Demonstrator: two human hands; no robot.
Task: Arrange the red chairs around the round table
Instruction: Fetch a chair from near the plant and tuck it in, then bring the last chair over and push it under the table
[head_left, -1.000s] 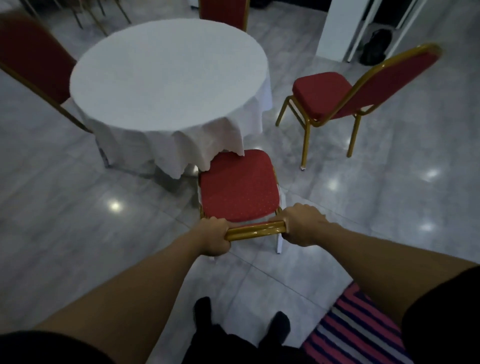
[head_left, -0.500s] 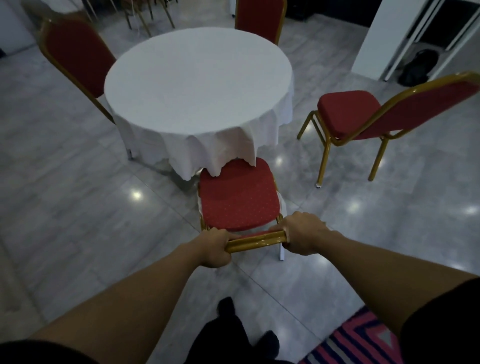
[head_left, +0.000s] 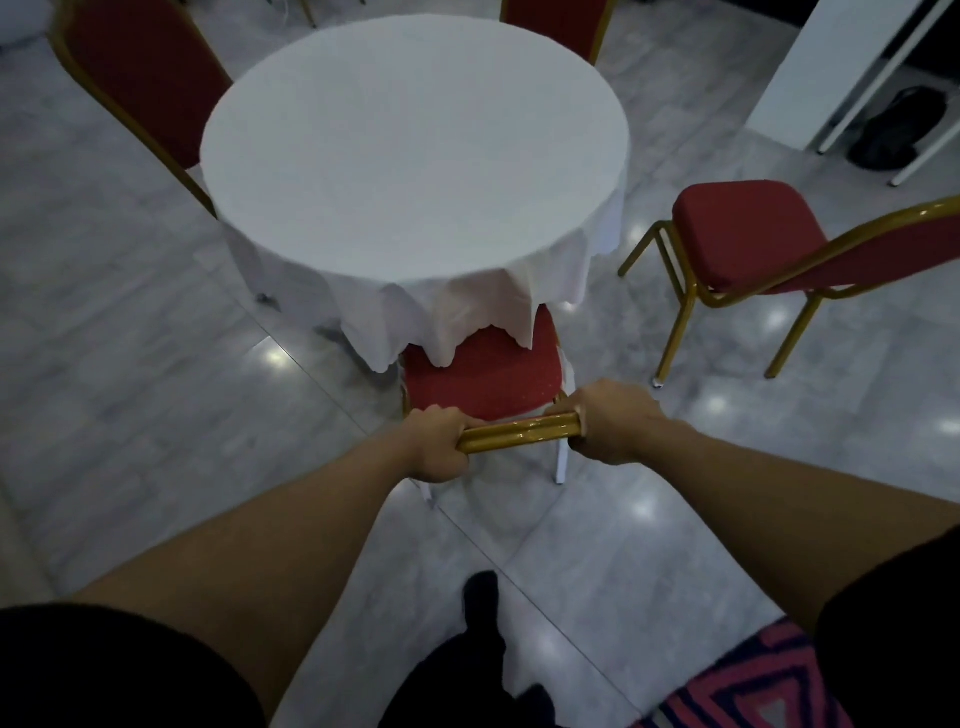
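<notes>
Left hand (head_left: 435, 448) and right hand (head_left: 614, 422) clench the chair (head_left: 483, 376) back's top rail, its seat just beyond them under the tablecloth (head_left: 457, 317).

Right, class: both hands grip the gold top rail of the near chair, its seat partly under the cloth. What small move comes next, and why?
Probably let go of the near chair: its seat already sits under the tablecloth hem, with left hand and right hand on the rail. The chair on the right stands apart from the table, needing attention next.
</notes>
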